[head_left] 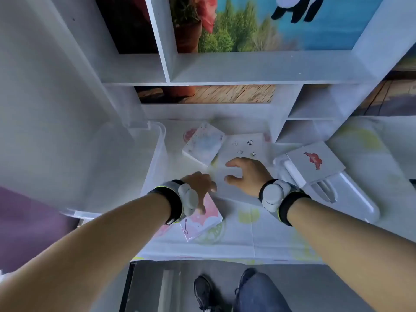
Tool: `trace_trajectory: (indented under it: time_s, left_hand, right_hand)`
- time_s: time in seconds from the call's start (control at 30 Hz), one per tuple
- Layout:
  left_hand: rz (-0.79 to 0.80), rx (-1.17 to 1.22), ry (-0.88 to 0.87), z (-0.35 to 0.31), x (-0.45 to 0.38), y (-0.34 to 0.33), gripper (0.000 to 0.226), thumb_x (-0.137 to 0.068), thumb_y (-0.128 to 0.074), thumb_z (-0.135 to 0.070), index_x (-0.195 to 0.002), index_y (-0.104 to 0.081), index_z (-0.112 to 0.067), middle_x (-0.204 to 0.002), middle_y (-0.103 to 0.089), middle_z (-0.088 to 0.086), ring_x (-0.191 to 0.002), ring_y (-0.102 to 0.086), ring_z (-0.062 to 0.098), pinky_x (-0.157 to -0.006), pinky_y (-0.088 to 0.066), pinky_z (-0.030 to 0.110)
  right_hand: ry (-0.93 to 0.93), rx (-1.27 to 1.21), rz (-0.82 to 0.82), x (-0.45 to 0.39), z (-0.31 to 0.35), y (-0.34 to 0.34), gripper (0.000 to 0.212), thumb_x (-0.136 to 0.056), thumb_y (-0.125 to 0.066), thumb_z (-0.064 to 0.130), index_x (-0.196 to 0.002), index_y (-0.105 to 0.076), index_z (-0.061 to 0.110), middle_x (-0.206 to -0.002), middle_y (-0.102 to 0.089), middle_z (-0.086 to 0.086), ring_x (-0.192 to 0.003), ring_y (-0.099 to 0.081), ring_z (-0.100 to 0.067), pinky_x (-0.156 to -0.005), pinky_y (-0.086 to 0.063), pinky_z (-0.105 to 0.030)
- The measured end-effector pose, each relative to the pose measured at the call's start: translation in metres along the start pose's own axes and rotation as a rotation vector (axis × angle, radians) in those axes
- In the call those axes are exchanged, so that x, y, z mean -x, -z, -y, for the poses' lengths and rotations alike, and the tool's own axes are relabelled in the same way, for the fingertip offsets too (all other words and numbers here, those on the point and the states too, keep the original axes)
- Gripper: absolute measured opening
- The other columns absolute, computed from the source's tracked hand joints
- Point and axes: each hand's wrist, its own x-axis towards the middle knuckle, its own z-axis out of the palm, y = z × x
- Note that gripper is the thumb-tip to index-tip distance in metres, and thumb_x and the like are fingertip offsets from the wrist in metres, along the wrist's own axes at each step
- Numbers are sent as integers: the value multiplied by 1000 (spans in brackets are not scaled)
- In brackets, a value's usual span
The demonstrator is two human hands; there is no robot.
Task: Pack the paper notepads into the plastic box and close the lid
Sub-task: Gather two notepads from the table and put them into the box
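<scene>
A pink notepad [203, 221] lies near the table's front edge, and my left hand [198, 190] is down on its far end with the fingers curled over it. My right hand [246, 174] hovers with fingers spread over a white notepad with small pandas [244, 146]. Touching that pad's left side is a pastel speckled notepad [202, 144]. A grey notepad with a red heart [315, 162] rests on the clear lid [360, 199] at the right. The large translucent plastic box [161, 143] stands at the left, close to my view.
The table has a white cloth with lemon prints [247, 216]. White shelving [225, 68] rises behind it, with cubbies at the right [310, 109] and a colourful panda picture behind. My shoes and a knee [254, 291] show below the table's front edge.
</scene>
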Motion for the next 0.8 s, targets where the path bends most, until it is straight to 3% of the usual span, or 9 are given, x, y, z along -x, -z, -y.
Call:
trace_trajectory:
  time_s: [0.07, 0.13, 0.23, 0.3, 0.37, 0.53, 0.7, 0.77, 0.8]
  left_hand:
    - [113, -107, -100, 2, -13, -8, 72, -84, -76, -32, -148, -45, -25, -153, -39, 2, -139, -36, 25, -113, -35, 39]
    - [194, -169, -100, 4, -34, -21, 55, -101, -52, -36, -153, -39, -25, -160, -33, 3, -145, -30, 27, -119, -24, 38]
    - [125, -290, -171, 15, -51, -34, 51, -106, -36, -43, -150, -44, -18, -158, -37, 6, -146, -29, 24, -120, -15, 33]
    - [103, -355, -212, 25, -61, -49, 51, -106, -36, -37, -149, -44, -10, -157, -37, 12, -146, -30, 27, -119, -10, 35]
    - [101, -407, -218, 29, -62, -56, 45, -107, -32, -29, -150, -40, -16, -160, -30, 12, -148, -27, 30, -122, -5, 41]
    - [162, -373, -182, 29, -69, -41, 39, -105, -32, -19, -142, -44, -16, -153, -38, 12, -137, -41, 34, -119, -23, 44]
    - [238, -258, -35, 45, -57, -22, 49, -106, -37, -20, -154, -29, -16, -159, -31, 10, -144, -34, 30, -116, -32, 41]
    - [257, -178, -17, 56, -46, -3, 48, -100, -51, -28, -147, -41, -23, -151, -39, 6, -137, -39, 29, -108, -38, 35]
    - [280, -100, -3, 59, -43, 0, 43, -91, -64, -28, -133, -53, -29, -138, -49, 3, -127, -46, 27, -98, -42, 30]
  right_hand:
    - [-17, -18, 33, -11, -5, -4, 43, -85, -71, 37, -125, -65, 21, -130, -66, 1, -120, -59, -19, -101, -46, -35]
    - [-30, 7, 88, -24, -14, -11, 42, -86, -70, 36, -125, -64, 20, -129, -66, 0, -120, -60, -19, -100, -47, -35]
    - [-27, 28, 130, -37, -27, -25, 41, -87, -69, 33, -125, -65, 20, -128, -66, -1, -119, -61, -21, -99, -47, -35]
    - [-34, 42, 188, -48, -37, -38, 41, -87, -69, 34, -125, -65, 21, -128, -66, -1, -119, -61, -21, -99, -47, -36]
    - [-46, 58, 225, -48, -43, -45, 42, -87, -69, 37, -125, -65, 22, -128, -67, -1, -118, -61, -21, -99, -47, -36]
    - [-42, 59, 283, -59, -51, -56, 39, -87, -68, 37, -123, -66, 22, -127, -68, 0, -119, -61, -20, -100, -47, -35]
    - [-17, 85, 311, -79, -48, -51, 37, -88, -68, 39, -120, -67, 19, -125, -69, 0, -116, -63, -22, -96, -48, -34]
    - [-11, 92, 313, -91, -44, -47, 39, -88, -67, 41, -120, -66, 19, -124, -69, 0, -115, -63, -22, -93, -48, -31]
    - [-29, 84, 321, -93, -46, -48, 40, -88, -67, 42, -120, -65, 19, -123, -69, 0, -114, -63, -22, -92, -49, -30]
